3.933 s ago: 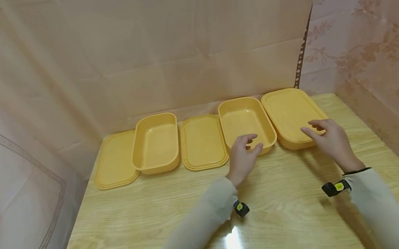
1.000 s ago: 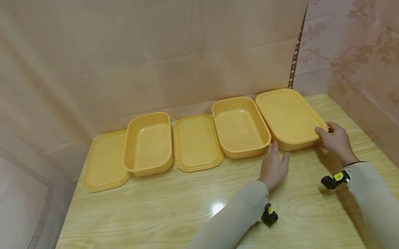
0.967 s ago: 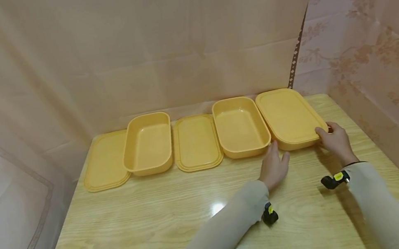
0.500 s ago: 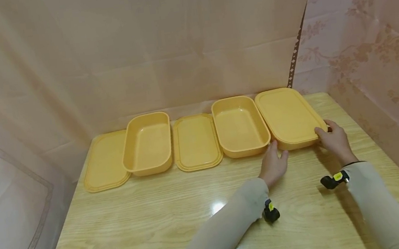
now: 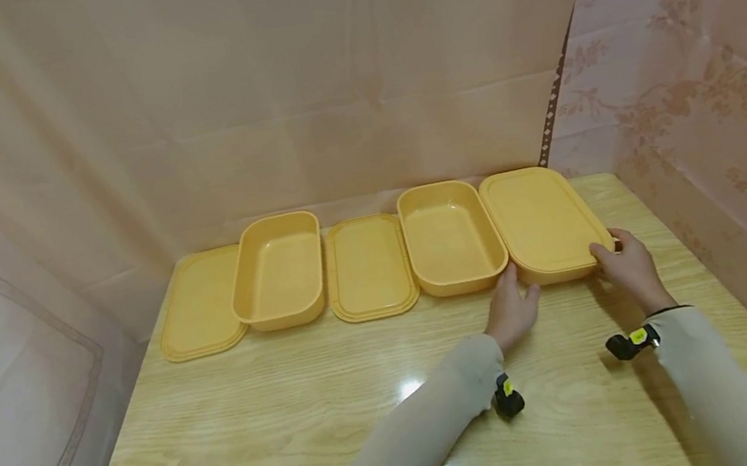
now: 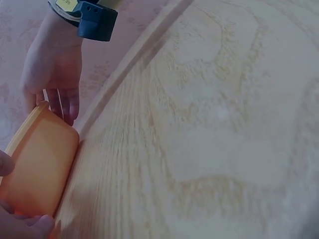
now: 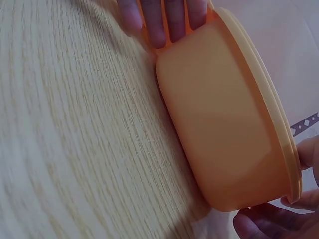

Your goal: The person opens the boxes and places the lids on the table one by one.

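At the right end of the row stands a yellow plastic food container with its lid on [image 5: 542,216]. My right hand [image 5: 630,267] grips its front right corner, thumb on the lid's edge and fingers around the side. My left hand [image 5: 512,309] is at the front left corner, with fairly straight fingers touching the wall beside the neighbouring container. The right wrist view shows the container's front wall [image 7: 219,114] between the two hands, left fingers [image 7: 174,20] at one end. In the left wrist view my right hand [image 6: 55,69] reaches around the far corner.
Left of the lidded container stand an open container [image 5: 451,235], a loose lid [image 5: 371,268], another open container [image 5: 280,271] and a second loose lid [image 5: 203,304]. All lie along the back of the wooden table [image 5: 264,425], against a cloth curtain [image 5: 327,83]. A patterned cloth [image 5: 715,105] hangs at right.
Since the oldest frame, my left hand has moved right to the lidded container's left corner, and my right hand has taken hold of its right corner. Over the last second hardly anything has moved.
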Demonstrator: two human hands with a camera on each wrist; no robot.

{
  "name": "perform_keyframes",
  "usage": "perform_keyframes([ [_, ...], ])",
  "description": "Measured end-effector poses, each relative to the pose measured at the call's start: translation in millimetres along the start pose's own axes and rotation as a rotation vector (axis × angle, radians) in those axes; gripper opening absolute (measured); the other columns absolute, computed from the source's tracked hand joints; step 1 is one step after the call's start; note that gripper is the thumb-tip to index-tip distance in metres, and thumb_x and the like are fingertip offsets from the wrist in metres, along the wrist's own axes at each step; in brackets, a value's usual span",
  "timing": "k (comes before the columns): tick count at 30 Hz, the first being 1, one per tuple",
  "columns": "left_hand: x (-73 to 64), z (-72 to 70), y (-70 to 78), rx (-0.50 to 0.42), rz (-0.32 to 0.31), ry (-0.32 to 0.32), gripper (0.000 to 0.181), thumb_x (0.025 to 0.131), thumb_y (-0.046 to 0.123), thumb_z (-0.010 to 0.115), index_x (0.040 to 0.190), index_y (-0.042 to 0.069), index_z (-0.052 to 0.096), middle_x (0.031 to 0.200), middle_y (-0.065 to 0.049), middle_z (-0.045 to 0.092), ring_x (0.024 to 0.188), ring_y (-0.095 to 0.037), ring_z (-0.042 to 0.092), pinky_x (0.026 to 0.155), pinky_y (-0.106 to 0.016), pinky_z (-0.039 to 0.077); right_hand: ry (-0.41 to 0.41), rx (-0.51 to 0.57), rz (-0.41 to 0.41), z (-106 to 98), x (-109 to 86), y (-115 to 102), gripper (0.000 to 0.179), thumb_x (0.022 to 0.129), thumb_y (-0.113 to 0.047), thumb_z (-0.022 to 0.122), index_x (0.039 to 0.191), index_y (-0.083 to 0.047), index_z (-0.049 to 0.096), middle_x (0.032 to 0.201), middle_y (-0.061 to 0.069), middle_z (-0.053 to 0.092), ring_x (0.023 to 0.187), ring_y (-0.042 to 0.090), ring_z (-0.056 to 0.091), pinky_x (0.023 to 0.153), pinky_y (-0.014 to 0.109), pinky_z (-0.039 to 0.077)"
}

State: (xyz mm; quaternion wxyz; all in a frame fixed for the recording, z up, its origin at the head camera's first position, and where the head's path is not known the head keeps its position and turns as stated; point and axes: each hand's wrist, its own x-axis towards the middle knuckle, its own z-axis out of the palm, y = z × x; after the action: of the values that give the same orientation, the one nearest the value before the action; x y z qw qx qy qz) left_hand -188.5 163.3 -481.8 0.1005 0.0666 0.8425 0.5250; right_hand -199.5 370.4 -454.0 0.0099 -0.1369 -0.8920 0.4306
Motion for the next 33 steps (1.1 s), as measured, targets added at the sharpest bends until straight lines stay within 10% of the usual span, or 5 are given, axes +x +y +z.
perform_keyframes([
  [7,0.1,1.6,3.5,-0.011,-0.004,0.057,0.061,0.097,0.028,0.058,0.151,0.011,0.035,0.152,-0.006,0.043,0.140,-0.020,0.042,0.115,-0.029,0.035,-0.008,0.008,-0.048,-1,-3.0,-1,0.070,0.100,-0.032,0.042,0.151,0.008,0.017,0.132,0.040,0.040,0.074,-0.007,0.047,0.058,0.014,0.050],
  [18,2.2,10.2,10.9,-0.011,-0.111,0.146,0.065,0.090,0.031,0.069,0.147,0.014,0.042,0.145,-0.005,0.052,0.133,-0.021,0.049,0.109,-0.033,0.042,0.018,-0.081,-0.107,0,-3.2,-3,0.067,0.100,-0.030,0.043,0.146,0.014,0.023,0.130,0.044,0.041,0.109,0.050,0.050,0.057,0.012,0.040],
  [27,4.0,12.6,8.2,-0.016,-0.127,0.204,0.062,0.086,0.029,0.072,0.142,0.012,0.050,0.138,-0.006,0.058,0.128,-0.021,0.054,0.106,-0.030,0.043,0.048,-0.184,-0.175,-4,-6.7,-6,0.065,0.099,-0.029,0.051,0.141,0.018,0.031,0.127,0.044,0.044,0.109,0.057,0.049,0.083,0.058,0.048],
  [33,2.9,13.3,8.9,-0.031,-0.130,0.218,0.061,0.086,0.029,0.073,0.141,0.012,0.051,0.137,-0.005,0.059,0.128,-0.021,0.055,0.105,-0.031,0.044,0.092,-0.275,-0.254,-5,-10.6,-12,0.062,0.097,-0.025,0.055,0.136,0.020,0.038,0.123,0.043,0.041,0.107,0.055,0.046,0.086,0.065,0.042],
])
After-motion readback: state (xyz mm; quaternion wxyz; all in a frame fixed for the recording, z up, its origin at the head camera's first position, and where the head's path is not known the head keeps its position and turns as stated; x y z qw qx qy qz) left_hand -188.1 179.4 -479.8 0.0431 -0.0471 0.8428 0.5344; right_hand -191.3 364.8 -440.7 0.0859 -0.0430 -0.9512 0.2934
